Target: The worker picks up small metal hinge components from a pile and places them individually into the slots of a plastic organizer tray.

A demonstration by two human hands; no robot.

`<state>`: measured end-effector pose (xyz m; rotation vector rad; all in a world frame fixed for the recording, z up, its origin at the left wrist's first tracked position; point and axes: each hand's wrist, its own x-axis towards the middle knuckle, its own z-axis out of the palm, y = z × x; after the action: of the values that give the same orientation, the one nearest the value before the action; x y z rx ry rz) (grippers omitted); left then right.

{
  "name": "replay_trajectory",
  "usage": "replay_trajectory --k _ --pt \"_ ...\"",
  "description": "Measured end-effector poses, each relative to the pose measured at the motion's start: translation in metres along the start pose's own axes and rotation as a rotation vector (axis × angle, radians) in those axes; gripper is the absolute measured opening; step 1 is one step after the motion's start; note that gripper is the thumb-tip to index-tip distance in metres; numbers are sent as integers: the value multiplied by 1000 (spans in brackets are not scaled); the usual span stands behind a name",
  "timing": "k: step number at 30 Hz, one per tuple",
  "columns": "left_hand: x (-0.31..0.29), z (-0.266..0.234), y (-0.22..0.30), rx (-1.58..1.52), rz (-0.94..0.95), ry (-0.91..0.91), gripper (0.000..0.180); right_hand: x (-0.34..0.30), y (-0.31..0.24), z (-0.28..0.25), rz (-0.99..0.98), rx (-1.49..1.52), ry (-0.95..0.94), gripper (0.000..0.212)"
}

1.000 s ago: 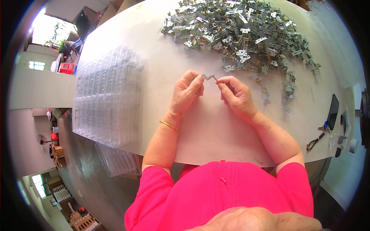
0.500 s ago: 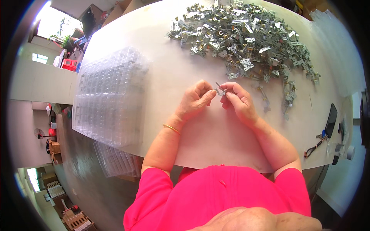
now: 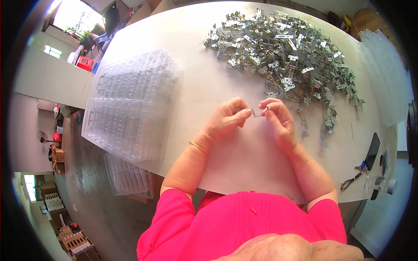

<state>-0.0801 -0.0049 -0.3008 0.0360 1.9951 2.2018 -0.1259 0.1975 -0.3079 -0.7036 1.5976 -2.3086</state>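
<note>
Between my hands, above the pale table, is a small bent metal bracket. My left hand pinches one end of it between thumb and forefinger. The fingertips of my right hand close on its other end, thumb against forefinger. Just beyond my hands spreads a large heap of small metal brackets, silvery with some brass-coloured bits. A few loose brackets trail off the heap to the right of my right hand.
Stacked clear plastic trays stand on the table's left, with more trays lower down beside it. Clear plastic sheets lie at the far right. A black phone, keys and a clear container lie near the right edge.
My hands have drawn slightly apart, and the bracket between them is turned to a different angle. The whole view has shifted a little.
</note>
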Motion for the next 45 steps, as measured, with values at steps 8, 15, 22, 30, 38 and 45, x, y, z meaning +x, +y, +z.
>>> replay_trajectory --k 8,15,22,30,38,45 --pt "-1 -7 10 -48 -156 -54 28 -4 -3 1 -193 -501 -165 15" --pt "4 -10 -1 -441 -164 -142 59 -7 4 7 -16 -59 -3 7" --pt "5 -3 4 -328 159 -101 47 0 6 -3 259 281 151 10" --pt "8 -2 -4 -228 202 -25 35 0 14 1 296 269 144 12" --pt "1 -7 -3 -208 2 59 26 -10 0 11 255 -11 7 11" --pt "0 2 8 39 -50 60 23 -10 0 7 269 -36 25 12"
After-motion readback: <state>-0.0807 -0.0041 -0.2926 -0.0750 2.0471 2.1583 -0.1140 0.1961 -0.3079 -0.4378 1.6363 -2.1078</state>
